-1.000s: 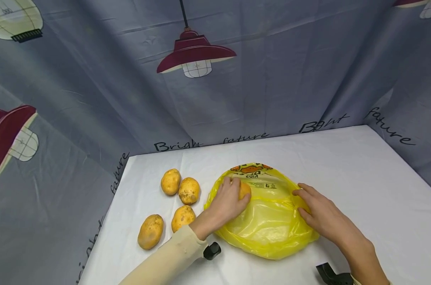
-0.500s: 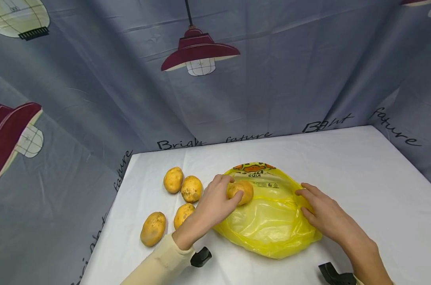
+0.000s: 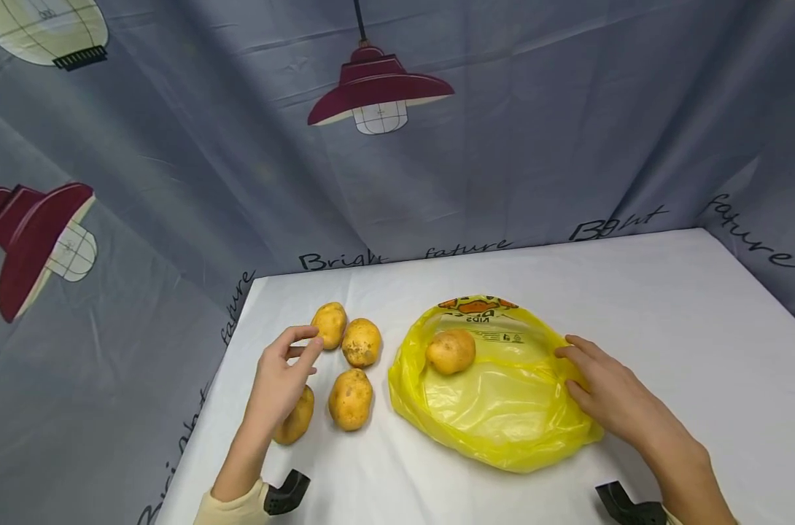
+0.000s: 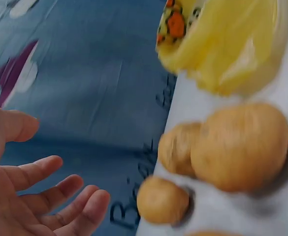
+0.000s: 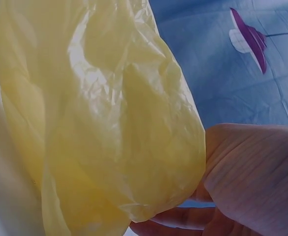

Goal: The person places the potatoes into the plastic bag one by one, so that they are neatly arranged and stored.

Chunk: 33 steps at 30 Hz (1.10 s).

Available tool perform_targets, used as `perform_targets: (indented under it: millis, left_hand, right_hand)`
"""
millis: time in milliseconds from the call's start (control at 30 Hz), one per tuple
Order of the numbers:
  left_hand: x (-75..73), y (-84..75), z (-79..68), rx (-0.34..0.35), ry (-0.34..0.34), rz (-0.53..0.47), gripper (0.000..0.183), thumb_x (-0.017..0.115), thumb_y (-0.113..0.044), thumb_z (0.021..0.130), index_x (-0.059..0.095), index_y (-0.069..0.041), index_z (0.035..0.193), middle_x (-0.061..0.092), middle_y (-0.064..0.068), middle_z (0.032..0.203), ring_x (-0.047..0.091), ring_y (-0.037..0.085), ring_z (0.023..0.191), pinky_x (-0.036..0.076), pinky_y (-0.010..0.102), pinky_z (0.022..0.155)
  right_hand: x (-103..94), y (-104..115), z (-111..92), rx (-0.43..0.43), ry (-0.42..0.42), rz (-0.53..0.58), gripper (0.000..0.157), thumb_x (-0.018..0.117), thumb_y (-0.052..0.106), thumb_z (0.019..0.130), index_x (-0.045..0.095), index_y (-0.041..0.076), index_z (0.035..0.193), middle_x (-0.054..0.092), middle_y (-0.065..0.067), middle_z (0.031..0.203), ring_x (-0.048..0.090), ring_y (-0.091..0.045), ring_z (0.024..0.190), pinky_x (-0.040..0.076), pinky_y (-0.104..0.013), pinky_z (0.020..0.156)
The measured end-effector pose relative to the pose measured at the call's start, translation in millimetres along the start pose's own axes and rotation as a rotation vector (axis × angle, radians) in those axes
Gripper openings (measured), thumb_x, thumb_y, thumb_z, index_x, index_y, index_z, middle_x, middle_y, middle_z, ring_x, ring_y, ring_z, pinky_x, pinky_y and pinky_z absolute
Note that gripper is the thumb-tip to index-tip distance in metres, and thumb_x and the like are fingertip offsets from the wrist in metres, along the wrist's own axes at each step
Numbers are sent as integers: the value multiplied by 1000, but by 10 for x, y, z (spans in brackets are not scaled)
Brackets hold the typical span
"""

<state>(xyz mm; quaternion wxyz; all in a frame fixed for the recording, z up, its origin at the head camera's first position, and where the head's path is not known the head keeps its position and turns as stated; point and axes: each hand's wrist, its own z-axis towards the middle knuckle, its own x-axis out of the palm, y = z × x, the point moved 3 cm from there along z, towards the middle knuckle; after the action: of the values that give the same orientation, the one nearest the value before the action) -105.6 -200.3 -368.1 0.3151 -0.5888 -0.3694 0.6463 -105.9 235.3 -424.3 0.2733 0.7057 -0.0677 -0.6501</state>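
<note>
A yellow plastic bag (image 3: 496, 423) lies with its mouth spread wide, and one potato (image 3: 451, 351) rests inside near its left rim. My right hand (image 3: 617, 397) grips the bag's right rim between thumb and fingers; in the right wrist view the bag's film (image 5: 124, 118) hides part of them. My left hand (image 3: 276, 386) holds nothing and hovers over the loose potatoes, its fingers loosely bent. Below it, a potato (image 3: 297, 419) is partly covered. Beside that lies another potato (image 3: 350, 399). Two more, a far potato (image 3: 330, 324) and a spotted potato (image 3: 362, 343), sit close together.
A white cloth covers the table (image 3: 686, 328). Behind it hangs a grey-blue curtain (image 3: 502, 146) printed with lamps and lettering. Black camera mounts (image 3: 287, 492) sit at both wrists, low over the table.
My left hand has let go of the potato inside the bag and moved left, out over the loose potatoes. The right hand stays at the bag's rim.
</note>
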Motion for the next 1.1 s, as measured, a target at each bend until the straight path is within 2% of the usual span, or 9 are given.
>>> perform_targets:
  millis: [100,200,400,500,633,733,833,1000,1100]
  left_hand:
    - [-169,144,-3,-52,-15,6,38,59,-35,103,62,-8,129,60,12,133,62,27,108,56,37,82]
    - [-277,323,-45,-114,-18,44,43,56,-37,104,59,-5,133,58,14,135,60,28,113,55,34,85]
    - [-380,689,-185,-263,16,104,61,51,-47,104,48,-2,144,51,19,142,55,33,122,52,39,91]
    - [-440,828,-238,-329,0,92,69,48,-54,103,44,-1,147,48,20,144,51,36,126,50,40,93]
    - [-496,978,-256,-390,-23,91,78,46,-62,100,43,0,146,47,23,142,51,36,120,52,36,85]
    - [-481,1077,-257,-441,6,67,79,50,-61,100,41,1,147,45,26,142,52,34,114,55,33,77]
    - [-434,1149,-269,-490,39,-4,76,55,-55,100,36,1,149,42,29,143,52,36,113,57,35,73]
    - [-343,1187,-258,-508,73,-71,81,59,-54,99,31,1,151,35,31,148,48,44,122,59,41,76]
    - [-287,1176,-245,-509,81,-81,84,61,-57,96,32,0,151,35,30,148,47,44,122,59,41,76]
  right_hand:
    - [-20,-10,-2,5,4,0,42,71,0,88,59,-7,127,38,-34,146,44,-55,126,39,-69,97]
    - [-33,-18,-17,-3,-2,-1,41,71,-1,87,59,-7,127,39,-35,146,44,-56,126,39,-69,96]
    - [-64,-11,-22,-15,-11,-6,41,70,-1,87,60,-7,127,39,-34,146,44,-55,127,39,-68,97]
    - [-77,-6,-20,-18,-12,-9,41,70,-1,88,59,-6,127,39,-34,146,44,-55,127,39,-68,97]
    - [-86,-11,-24,-16,-15,-12,41,70,-1,87,59,-7,127,39,-34,146,44,-55,127,39,-68,98]
    - [-84,-9,-23,-14,-16,-13,41,69,-2,87,59,-7,127,39,-34,146,44,-56,127,39,-68,98]
    - [-78,-9,-26,-12,-14,-14,41,69,-2,87,59,-7,127,39,-34,146,44,-56,127,39,-68,97]
    - [-65,-11,-27,-1,-10,-7,41,69,-1,88,59,-6,128,39,-34,146,45,-56,126,40,-68,96]
    - [-60,-11,-28,3,-10,-1,42,70,-1,88,59,-6,128,38,-34,146,44,-56,126,40,-69,96]
